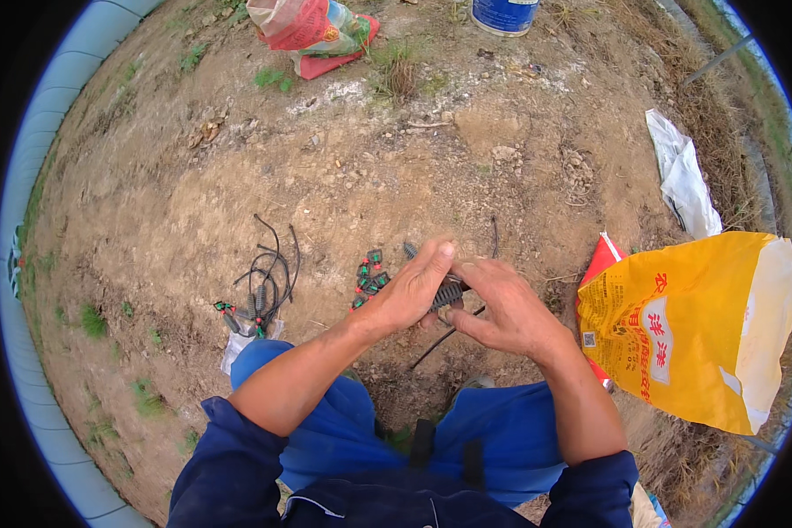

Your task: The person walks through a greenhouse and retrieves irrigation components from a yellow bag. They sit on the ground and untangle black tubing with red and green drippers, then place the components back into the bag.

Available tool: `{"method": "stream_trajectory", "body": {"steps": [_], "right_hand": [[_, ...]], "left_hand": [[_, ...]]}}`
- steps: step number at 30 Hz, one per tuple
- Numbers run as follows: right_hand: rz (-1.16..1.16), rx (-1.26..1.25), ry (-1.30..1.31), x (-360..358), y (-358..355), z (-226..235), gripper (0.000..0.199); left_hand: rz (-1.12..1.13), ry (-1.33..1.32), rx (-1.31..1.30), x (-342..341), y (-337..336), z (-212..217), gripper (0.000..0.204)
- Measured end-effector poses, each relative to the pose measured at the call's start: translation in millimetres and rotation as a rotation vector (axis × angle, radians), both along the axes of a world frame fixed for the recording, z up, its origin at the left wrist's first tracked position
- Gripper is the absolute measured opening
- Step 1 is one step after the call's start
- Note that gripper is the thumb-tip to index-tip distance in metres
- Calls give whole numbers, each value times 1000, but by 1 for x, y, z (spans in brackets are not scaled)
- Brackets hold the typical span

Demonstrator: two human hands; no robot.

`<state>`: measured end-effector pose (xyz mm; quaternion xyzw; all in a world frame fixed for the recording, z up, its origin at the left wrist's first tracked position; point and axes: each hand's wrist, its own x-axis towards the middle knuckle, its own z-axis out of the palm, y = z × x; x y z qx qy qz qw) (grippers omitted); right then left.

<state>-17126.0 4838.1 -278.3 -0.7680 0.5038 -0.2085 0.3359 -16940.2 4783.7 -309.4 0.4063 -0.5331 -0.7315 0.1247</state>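
Note:
In front of my knees, a black ribbed cylindrical piece (448, 294) sits between my two hands. My left hand (414, 283) is closed against its left side, the fingers pressed together and partly hidden. Around its right end curl the fingers and thumb of my right hand (508, 308). A thin black tube (444, 341) slants down toward the ground below my hands. Just beyond the left hand lies a small pile of black, green and red sprinkler fittings (370, 280). The tip of another grey ribbed piece (409, 251) shows beside the fingers.
Left on the dirt lies a bundle of black tubes (273, 277) with ribbed pieces, over clear plastic (238, 348). A yellow sack (686, 330) stands at right, a white sheet (682, 176) behind it. Farther off are a red-and-white sack (304, 31) and a blue bucket (504, 16).

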Motion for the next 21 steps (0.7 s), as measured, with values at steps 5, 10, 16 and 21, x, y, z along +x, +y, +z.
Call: {"method": "stream_trajectory", "body": {"steps": [5,10,16,21], "right_hand": [[-111,-14,-13,21,-1,-17,50],[-165,216,107,3,-7,-15,37],[-261,229,78,-11,-15,-6,31],[-243,243,50,-16,-10,-10,29]], "left_hand": [[22,-66,-229,6,-21,-27,84],[248,-164,245,23,-41,-69,69],[-478,-907,-413,92,27,-219,51],[-694,-1026,-631,88,52,-224,46]]}}
